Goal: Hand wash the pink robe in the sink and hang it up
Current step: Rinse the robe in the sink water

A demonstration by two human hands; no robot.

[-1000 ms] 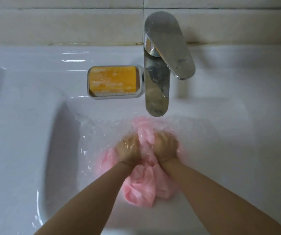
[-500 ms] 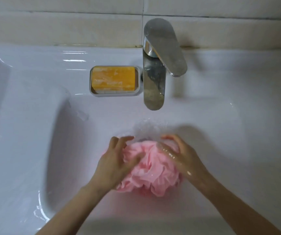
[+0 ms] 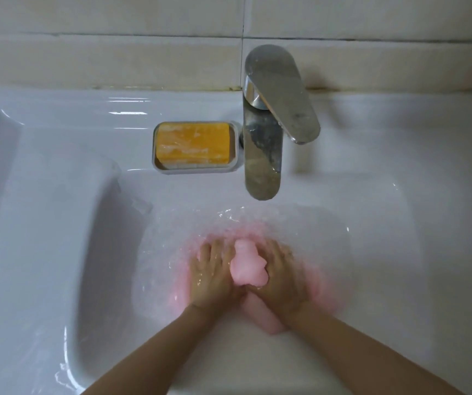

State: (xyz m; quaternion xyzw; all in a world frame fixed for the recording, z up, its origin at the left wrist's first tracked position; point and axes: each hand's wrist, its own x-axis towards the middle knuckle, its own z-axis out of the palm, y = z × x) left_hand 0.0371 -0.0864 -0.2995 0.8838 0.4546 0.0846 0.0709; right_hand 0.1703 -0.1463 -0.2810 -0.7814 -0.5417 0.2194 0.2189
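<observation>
Sink (image 3: 29, 195): white ceramic, with water standing in the basin. The surface is rippled below the spout. Whether water is running from the spout cannot be told.

Pink robe (image 3: 247, 266): lies in the basin, bunched and mostly under water, directly in front of the spout. One fold stands up above the surface between the two hands. More pink fabric shows blurred under the water around and beneath both hands, and a further part lies toward the near edge, between the wrists.

Left hand (image 3: 212, 272): palm down on the robe, fingers spread and fairly straight, pressing the fabric into the water. It is flat on the cloth, not clenched round it. Its inner edge touches the raised fold.

Right hand (image 3: 281, 277): palm down on the robe on the other side of the fold, fingers spread and extended over the fabric, pressing. Its thumb side lies against the fold. The fingertips are blurred by the water.

Faucet (image 3: 263, 143): metal, single lever, mounted at the back of the sink, with the spout reaching over the basin. The lever is angled to the right.

Soap dish (image 3: 169, 169): stands on the sink ledge just to the left of the faucet and holds an orange soap bar (image 3: 192, 145).

Tiled wall (image 3: 143, 38): pale tiles behind the sink.
</observation>
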